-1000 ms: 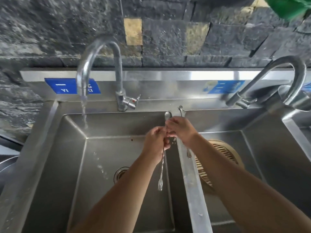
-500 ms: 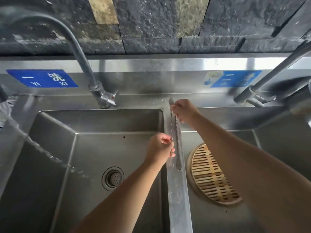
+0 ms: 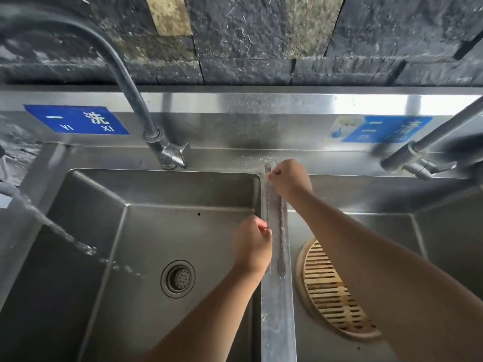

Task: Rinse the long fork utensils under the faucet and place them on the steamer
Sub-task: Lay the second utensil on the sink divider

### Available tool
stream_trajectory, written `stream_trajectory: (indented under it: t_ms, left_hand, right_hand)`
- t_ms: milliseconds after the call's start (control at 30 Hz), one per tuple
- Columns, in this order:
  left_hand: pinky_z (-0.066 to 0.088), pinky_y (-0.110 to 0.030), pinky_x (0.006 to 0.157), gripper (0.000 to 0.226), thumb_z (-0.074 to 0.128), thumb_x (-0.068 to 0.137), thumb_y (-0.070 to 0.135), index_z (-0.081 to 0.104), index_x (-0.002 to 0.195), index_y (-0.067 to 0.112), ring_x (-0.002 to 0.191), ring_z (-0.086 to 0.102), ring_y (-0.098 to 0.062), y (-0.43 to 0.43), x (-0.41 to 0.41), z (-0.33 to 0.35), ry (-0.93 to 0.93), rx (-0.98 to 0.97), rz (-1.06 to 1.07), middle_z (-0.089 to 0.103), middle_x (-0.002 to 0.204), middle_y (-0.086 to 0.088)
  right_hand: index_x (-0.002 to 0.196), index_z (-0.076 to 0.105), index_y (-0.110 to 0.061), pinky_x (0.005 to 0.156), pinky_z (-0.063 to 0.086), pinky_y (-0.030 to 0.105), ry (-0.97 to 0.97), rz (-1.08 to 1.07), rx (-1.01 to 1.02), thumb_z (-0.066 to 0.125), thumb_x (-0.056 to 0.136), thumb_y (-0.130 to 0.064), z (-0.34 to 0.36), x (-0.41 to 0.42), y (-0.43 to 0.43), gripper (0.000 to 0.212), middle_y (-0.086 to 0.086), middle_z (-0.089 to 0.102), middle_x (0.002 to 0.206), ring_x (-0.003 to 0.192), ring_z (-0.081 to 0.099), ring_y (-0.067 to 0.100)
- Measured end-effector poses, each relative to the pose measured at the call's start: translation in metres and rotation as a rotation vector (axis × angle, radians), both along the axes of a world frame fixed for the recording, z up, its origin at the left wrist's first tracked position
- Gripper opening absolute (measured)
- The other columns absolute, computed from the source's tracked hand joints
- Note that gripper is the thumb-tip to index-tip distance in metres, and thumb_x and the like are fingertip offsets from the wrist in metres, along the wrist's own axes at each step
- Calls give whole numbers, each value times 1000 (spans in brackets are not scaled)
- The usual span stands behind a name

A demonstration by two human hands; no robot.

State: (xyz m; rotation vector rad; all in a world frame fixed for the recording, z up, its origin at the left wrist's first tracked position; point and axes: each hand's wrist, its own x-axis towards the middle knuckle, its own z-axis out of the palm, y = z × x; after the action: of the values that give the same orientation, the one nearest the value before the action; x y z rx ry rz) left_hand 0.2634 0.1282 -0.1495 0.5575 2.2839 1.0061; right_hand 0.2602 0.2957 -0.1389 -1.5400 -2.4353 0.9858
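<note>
The landmark is the divider [image 3: 277, 309], the flat steel strip between the two sink basins. Nearest, to its right, the steamer [image 3: 332, 291], a round bamboo rack, lies in the bottom of the right basin with nothing on its slats. To the divider's left, the drain [image 3: 178, 278] sits in the floor of the left basin, and a thin stream of water [image 3: 78, 245] crosses that basin from the far left.

On the divider itself two long forks lie lengthwise, side by side: the left fork [image 3: 268, 205] along the left edge and the right fork [image 3: 282, 246] just beside it, tines toward the near end. The left hand [image 3: 253, 244] is curled at the divider's left edge, its fingertips pinched on the left fork about mid-length. Farther along, the right hand [image 3: 288, 178] is closed in a loose fist over the far ends of the forks, fingertips on the handle tip; which fork it grips I cannot tell.

Beyond the divider's far end, the faucet [image 3: 167, 152] stands back left, with a blue label [image 3: 75, 120] behind it.
</note>
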Motion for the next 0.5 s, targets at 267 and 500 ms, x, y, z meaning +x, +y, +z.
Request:
stream_trajectory:
  t_ms: [267, 500]
  left_hand:
    - [57, -43, 71, 5, 60, 84, 11, 65, 85, 13, 77, 69, -30, 3, 0, -4, -64, -9, 50, 71, 79, -6]
    - [57, -48, 75, 5, 63, 83, 15, 65, 86, 12, 80, 68, -31, 4, 0, -9, -75, 6, 76, 71, 80, -7]
  right_hand:
    - [77, 61, -10, 59, 44, 32, -97, 3, 64, 52, 86, -19, -7, -4, -2, 15, 9, 60, 74, 70, 58, 33]
    - [76, 58, -11, 61, 44, 32, -115, 31, 63, 55, 88, -19, -9, -7, 2, 14, 15, 64, 80, 72, 60, 36]
